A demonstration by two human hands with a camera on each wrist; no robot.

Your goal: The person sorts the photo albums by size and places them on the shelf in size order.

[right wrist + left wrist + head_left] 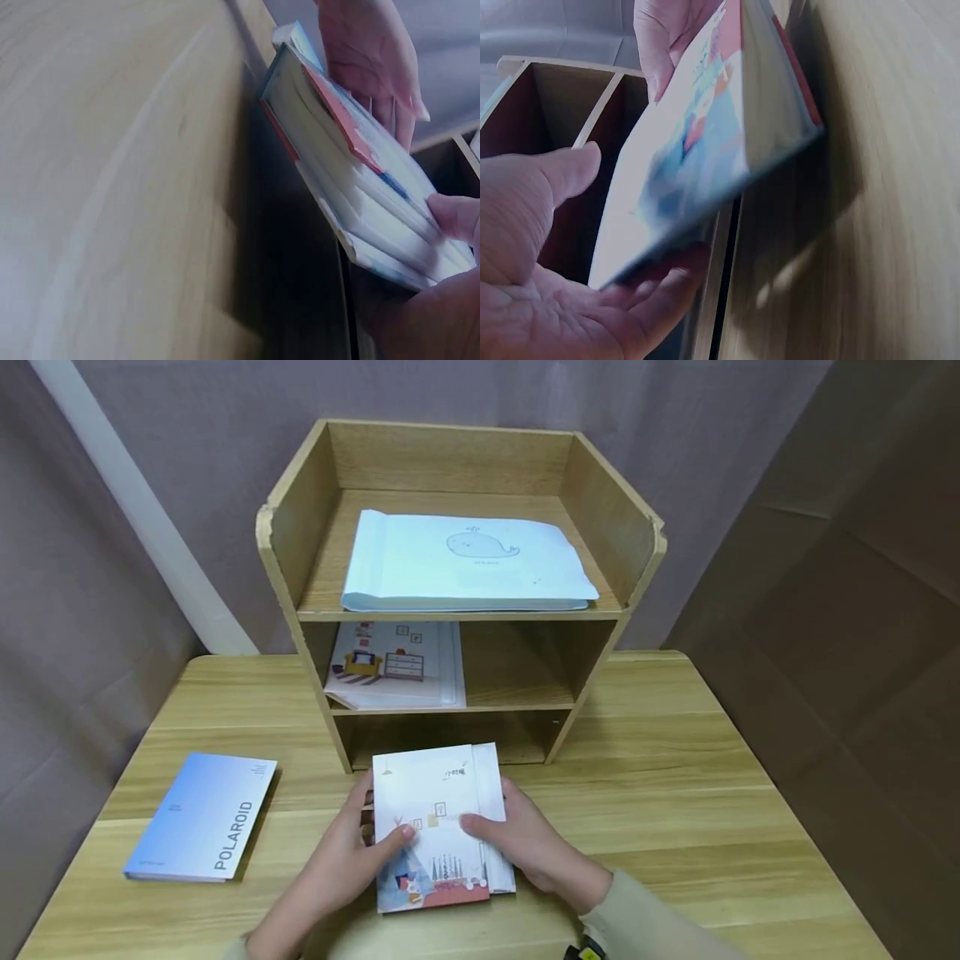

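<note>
Both hands hold a thick book upright before the shelf, its white cover printed with a small room scene. Beyond the cover's right edge, a white layer sticks out. My left hand is at the book's left side, fingers curled behind it; in the left wrist view the thumb stands off the cover. My right hand grips the opposite side, thumb on the front and fingers hidden behind. Page edges show between the covers in the right wrist view.
A wooden shelf unit stands at the table's back. Its top holds a white whale-print book; its middle level holds another illustrated book at the left. A blue POLAROID book lies on the table at left.
</note>
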